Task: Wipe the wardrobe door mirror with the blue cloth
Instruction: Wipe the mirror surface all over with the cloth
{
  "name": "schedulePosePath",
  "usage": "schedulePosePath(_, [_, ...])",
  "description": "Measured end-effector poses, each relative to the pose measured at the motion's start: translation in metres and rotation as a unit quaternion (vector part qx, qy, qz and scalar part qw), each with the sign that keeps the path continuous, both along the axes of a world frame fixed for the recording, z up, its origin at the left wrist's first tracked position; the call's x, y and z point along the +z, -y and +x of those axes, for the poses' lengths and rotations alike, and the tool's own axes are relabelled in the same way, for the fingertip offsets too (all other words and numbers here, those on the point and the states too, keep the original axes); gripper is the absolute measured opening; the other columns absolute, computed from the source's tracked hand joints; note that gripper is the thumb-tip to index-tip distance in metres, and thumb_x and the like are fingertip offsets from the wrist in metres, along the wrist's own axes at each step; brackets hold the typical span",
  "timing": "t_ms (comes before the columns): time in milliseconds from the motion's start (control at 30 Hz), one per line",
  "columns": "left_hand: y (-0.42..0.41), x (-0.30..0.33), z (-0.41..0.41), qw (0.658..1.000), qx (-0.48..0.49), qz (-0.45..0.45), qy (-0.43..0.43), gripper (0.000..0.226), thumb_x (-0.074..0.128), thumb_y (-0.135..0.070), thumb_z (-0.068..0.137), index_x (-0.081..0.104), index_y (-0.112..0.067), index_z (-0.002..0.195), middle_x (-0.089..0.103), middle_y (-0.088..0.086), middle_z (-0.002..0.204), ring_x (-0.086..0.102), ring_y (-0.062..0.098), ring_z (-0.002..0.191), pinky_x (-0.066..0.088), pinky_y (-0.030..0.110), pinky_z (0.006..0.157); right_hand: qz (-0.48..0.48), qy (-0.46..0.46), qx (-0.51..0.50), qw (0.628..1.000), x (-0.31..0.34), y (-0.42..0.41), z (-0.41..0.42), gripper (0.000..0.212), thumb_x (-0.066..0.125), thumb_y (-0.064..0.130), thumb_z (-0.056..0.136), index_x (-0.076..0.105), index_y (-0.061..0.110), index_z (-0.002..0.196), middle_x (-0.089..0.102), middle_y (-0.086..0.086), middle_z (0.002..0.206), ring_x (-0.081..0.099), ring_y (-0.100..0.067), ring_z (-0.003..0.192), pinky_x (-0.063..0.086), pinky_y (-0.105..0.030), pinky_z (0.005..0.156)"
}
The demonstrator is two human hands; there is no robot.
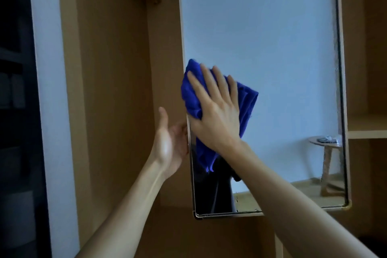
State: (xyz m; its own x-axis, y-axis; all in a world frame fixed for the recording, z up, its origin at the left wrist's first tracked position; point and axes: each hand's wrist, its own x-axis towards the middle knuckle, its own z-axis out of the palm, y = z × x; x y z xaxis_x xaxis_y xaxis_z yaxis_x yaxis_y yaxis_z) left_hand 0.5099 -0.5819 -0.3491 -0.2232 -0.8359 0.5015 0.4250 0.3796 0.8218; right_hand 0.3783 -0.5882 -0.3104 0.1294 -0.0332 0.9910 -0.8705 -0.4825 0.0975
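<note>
The wardrobe door mirror [272, 48] hangs upright on the open door and reflects a pale wall. My right hand [215, 107] presses the bunched blue cloth [247, 100] flat against the glass near the mirror's left edge, fingers spread over it. A tail of the cloth hangs down below my wrist. My left hand [169, 144] holds the left edge of the door, thumb up, fingertips hidden behind the edge.
Brown wardrobe panels [109, 90] stand to the left of the door, with a white wall strip [50, 90] beyond. A shelf [366, 130] sits at the right. The mirror's lower part reflects a wooden stool [328, 159] and floor.
</note>
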Motion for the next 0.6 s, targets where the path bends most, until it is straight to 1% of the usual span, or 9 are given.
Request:
schedulePosePath(100, [0.0, 0.0, 0.0, 1.0, 0.006, 0.008, -0.022, 0.089, 0.019, -0.079, 0.092, 0.062, -0.014, 0.135, 0.065, 0.013, 0.135, 0.062, 0.029, 0.125, 0.05, 0.043, 0.102, -0.008, -0.092, 0.021, 0.995, -0.055, -0.001, -0.004, 0.075, 0.059, 0.03, 0.08, 0.046, 0.019, 0.153, 0.033, -0.008, 0.166, 0.021, -0.033, 0.157, 0.015, -0.057, 0.126])
schedulePosePath(200, [-0.002, -0.001, -0.002, 0.999, 0.022, 0.022, -0.013, 0.092, 0.015, -0.079, 0.092, 0.078, -0.016, 0.112, 0.07, 0.016, 0.127, 0.067, 0.029, 0.118, 0.056, 0.039, 0.091, 0.003, -0.21, -0.003, 0.978, -0.122, 0.0, -0.025, 0.084, 0.063, 0.034, 0.078, 0.039, 0.02, 0.158, 0.024, -0.006, 0.17, 0.013, -0.032, 0.159, 0.01, -0.057, 0.128])
schedulePosePath(233, [-0.002, -0.001, -0.002, 0.999, 0.026, 0.021, -0.007, 0.09, 0.013, -0.078, 0.093, 0.077, -0.018, 0.114, 0.07, 0.014, 0.127, 0.066, 0.028, 0.119, 0.054, 0.041, 0.093, 0.006, -0.248, -0.013, 0.969, -0.139, 0.001, -0.036, 0.086, 0.062, 0.035, 0.078, 0.036, 0.021, 0.159, 0.023, -0.006, 0.17, 0.013, -0.032, 0.159, 0.008, -0.056, 0.128])
schedulePosePath(333, [-0.003, -0.004, -0.006, 0.999, 0.044, -0.002, 0.02, 0.081, 0.013, -0.071, 0.098, 0.058, -0.016, 0.137, 0.065, 0.009, 0.137, 0.057, 0.026, 0.131, 0.039, 0.047, 0.113, 0.006, -0.31, -0.021, 0.95, -0.158, 0.002, -0.071, 0.088, 0.065, 0.033, 0.077, 0.036, 0.023, 0.159, 0.026, -0.006, 0.169, 0.018, -0.033, 0.158, 0.011, -0.056, 0.128])
schedulePosePath(400, [-0.005, -0.005, -0.01, 0.998, 0.056, -0.015, 0.03, 0.074, 0.017, -0.065, 0.101, 0.053, -0.015, 0.141, 0.06, 0.012, 0.142, 0.053, 0.027, 0.135, 0.031, 0.051, 0.119, 0.006, -0.253, -0.013, 0.967, -0.15, 0.004, -0.082, 0.091, 0.073, 0.026, 0.07, 0.043, 0.021, 0.156, 0.032, -0.008, 0.167, 0.024, -0.033, 0.156, 0.018, -0.058, 0.126])
schedulePosePath(467, [-0.008, -0.006, -0.011, 0.997, 0.061, -0.016, 0.041, 0.067, 0.022, -0.061, 0.103, 0.056, -0.016, 0.138, 0.056, 0.015, 0.144, 0.048, 0.03, 0.138, 0.027, 0.054, 0.12, 0.003, -0.102, 0.013, 0.995, -0.13, 0.004, -0.075, 0.082, 0.074, 0.021, 0.073, 0.049, 0.018, 0.152, 0.037, -0.01, 0.164, 0.029, -0.034, 0.154, 0.019, -0.056, 0.125])
schedulePosePath(500, [-0.009, -0.006, -0.011, 0.996, 0.065, -0.015, 0.053, 0.063, 0.023, -0.061, 0.103, 0.06, -0.019, 0.134, 0.057, 0.01, 0.14, 0.049, 0.025, 0.134, 0.028, 0.054, 0.12, 0.001, -0.012, 0.023, 1.0, -0.118, 0.004, -0.065, 0.073, 0.069, 0.022, 0.08, 0.05, 0.017, 0.15, 0.039, -0.01, 0.163, 0.031, -0.033, 0.153, 0.018, -0.054, 0.125])
schedulePosePath(567, [-0.012, -0.006, -0.009, 0.994, 0.077, -0.013, 0.072, 0.059, 0.023, -0.063, 0.103, 0.069, -0.032, 0.12, 0.061, -0.001, 0.131, 0.055, 0.016, 0.124, 0.037, 0.049, 0.116, 0.003, 0.114, 0.025, 0.993, -0.099, 0.001, -0.042, 0.06, 0.058, 0.031, 0.092, 0.051, 0.016, 0.15, 0.041, -0.01, 0.161, 0.034, -0.034, 0.151, 0.019, -0.054, 0.125])
schedulePosePath(600, [-0.013, -0.006, -0.009, 0.993, 0.077, -0.013, 0.084, 0.059, 0.023, -0.065, 0.102, 0.074, -0.037, 0.11, 0.065, -0.007, 0.127, 0.061, 0.01, 0.118, 0.046, 0.042, 0.108, 0.0, 0.126, 0.021, 0.992, -0.097, 0.0, -0.032, 0.059, 0.056, 0.035, 0.094, 0.051, 0.015, 0.15, 0.041, -0.011, 0.161, 0.034, -0.034, 0.151, 0.02, -0.055, 0.125])
